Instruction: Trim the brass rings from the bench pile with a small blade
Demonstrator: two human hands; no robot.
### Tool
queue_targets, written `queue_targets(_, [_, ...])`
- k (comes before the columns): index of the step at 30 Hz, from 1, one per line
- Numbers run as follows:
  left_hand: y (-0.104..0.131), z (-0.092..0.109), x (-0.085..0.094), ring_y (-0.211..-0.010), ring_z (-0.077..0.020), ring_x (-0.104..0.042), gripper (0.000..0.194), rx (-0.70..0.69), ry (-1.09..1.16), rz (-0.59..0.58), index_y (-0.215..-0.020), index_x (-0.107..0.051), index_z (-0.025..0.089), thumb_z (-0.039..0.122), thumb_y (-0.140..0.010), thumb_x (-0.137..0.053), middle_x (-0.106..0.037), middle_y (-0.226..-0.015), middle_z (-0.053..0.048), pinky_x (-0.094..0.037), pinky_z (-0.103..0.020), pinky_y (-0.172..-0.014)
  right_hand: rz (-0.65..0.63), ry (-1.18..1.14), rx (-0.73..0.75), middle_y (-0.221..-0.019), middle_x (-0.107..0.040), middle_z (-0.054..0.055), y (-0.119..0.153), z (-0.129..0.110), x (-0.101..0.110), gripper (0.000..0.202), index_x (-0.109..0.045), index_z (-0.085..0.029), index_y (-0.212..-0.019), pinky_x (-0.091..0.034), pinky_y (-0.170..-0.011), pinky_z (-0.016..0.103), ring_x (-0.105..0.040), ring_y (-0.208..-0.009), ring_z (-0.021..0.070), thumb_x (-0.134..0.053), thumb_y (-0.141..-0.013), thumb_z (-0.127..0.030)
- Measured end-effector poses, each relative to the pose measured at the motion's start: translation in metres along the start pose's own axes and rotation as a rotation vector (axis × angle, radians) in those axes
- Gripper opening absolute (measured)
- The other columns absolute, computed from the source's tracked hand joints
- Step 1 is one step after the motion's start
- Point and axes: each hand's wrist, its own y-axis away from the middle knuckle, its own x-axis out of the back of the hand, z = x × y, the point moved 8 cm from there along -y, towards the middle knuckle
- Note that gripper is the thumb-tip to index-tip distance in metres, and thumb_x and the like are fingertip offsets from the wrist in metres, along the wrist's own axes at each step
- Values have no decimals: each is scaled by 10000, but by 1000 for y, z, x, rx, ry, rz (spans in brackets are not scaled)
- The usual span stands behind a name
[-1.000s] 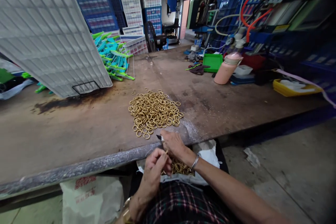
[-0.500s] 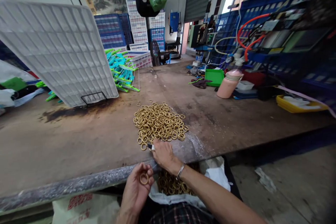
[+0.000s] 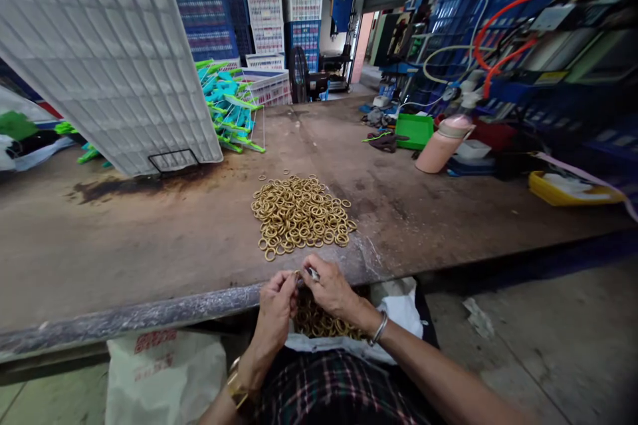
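My left hand (image 3: 277,302) pinches one brass-coloured ring (image 3: 298,273) at the table's front edge. Close against it, my right hand (image 3: 329,287) is closed round a small dark-and-pale tool (image 3: 313,273), whose kind I cannot make out. The fingertips of both hands meet near the ring, most of which they hide. Just beyond the hands lies a loose pile of brass-coloured rings (image 3: 302,212) on the brown table (image 3: 199,239). Below the hands, an opened white sack (image 3: 401,312) holds more rings (image 3: 323,322).
A white ribbed panel (image 3: 114,60) leans at the left, with green and turquoise plastic pieces (image 3: 232,109) behind it. On the right stand a pink bottle (image 3: 443,146), a green tray (image 3: 415,131) and a yellow tray (image 3: 568,192). A printed bag (image 3: 164,372) is below the table edge.
My right hand has drawn back from the pile with the tool. My left hand has risen with the ring, and the two hands have come together. The view has tilted down.
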Motion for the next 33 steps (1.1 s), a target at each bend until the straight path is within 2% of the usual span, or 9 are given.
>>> queue_targets(2, [1, 7, 3, -396, -47, -325, 265, -103, -140, 42, -709, -562, 158, 421, -726, -580, -408, -486, 77, -257, -170, -389, 4, -120, -81, -631, -483, -31, 1, 2, 3, 138, -504, -180, -766, -314, -562, 212, -428, -587, 106, -413, -832, -259])
queue_targets(5, [7, 26, 1, -533, -95, -456, 215, -315, -326, 76, -698, -620, 160, 360, -747, -560, -518, -564, 34, -372, -204, -532, -32, -262, -176, -579, -453, -47, 2, 6, 2, 192, -495, -179, -704, -310, -551, 206, -409, -567, 97, -408, -833, -292])
queue_targets(7, [10, 32, -1, -613, -121, -503, 194, -385, -372, 69, -707, -639, 163, 337, -744, -561, -569, -618, 15, -396, -222, -609, -66, -339, -223, -543, -433, -55, 2, 9, -2, 229, -469, -178, -645, -302, -532, 205, -387, -536, 90, -407, -828, -302])
queue_targets(9, [9, 29, -2, -575, -114, -491, 206, -335, -349, 44, -718, -636, 165, 354, -745, -560, -547, -583, 26, -386, -216, -571, -82, -388, -255, -525, -419, -59, 2, 13, -4, 232, -446, -178, -609, -292, -518, 204, -370, -517, 85, -411, -814, -282])
queue_targets(13, [6, 8, -3, -396, -55, -327, 269, -84, -176, -32, -724, -567, 164, 432, -729, -573, -414, -487, 77, -248, -184, -389, -60, -353, -248, -522, -403, -65, 1, 17, -3, 178, -442, -176, -607, -272, -516, 201, -357, -518, 81, -426, -777, -225])
queue_targets(18, [8, -5, -14, -373, -26, -299, 269, 101, 50, -180, -749, -502, 173, 419, -710, -605, -455, -544, 73, -186, -158, -355, -51, -304, -225, -539, -390, -65, 3, 17, -2, 184, -450, -173, -611, -254, -513, 203, -346, -529, 81, -424, -781, -236])
queue_targets(23, [9, -3, -14, -388, -23, -324, 274, 94, 91, -160, -677, -469, 165, 394, -706, -617, -482, -558, 57, -212, -156, -363, -44, -235, -214, -543, -387, -68, 3, 9, 2, 148, -475, -171, -633, -252, -523, 202, -339, -529, 81, -441, -771, -211])
queue_targets(29, [12, -3, -15, -412, -26, -341, 274, 93, 185, -156, -693, -451, 174, 386, -715, -623, -483, -572, 61, -246, -156, -394, -43, -26, -166, -608, -491, -25, 4, 9, 4, 170, -506, -169, -699, -284, -563, 206, -417, -576, 100, -388, -819, -191])
queue_targets(33, [11, 2, -15, -437, -32, -359, 256, 46, 174, -149, -712, -469, 172, 383, -729, -614, -491, -593, 53, -262, -160, -411, -157, 184, -97, -654, -557, 6, 10, 8, -8, 135, -536, -172, -789, -263, -560, 220, -459, -592, 117, -404, -782, -140])
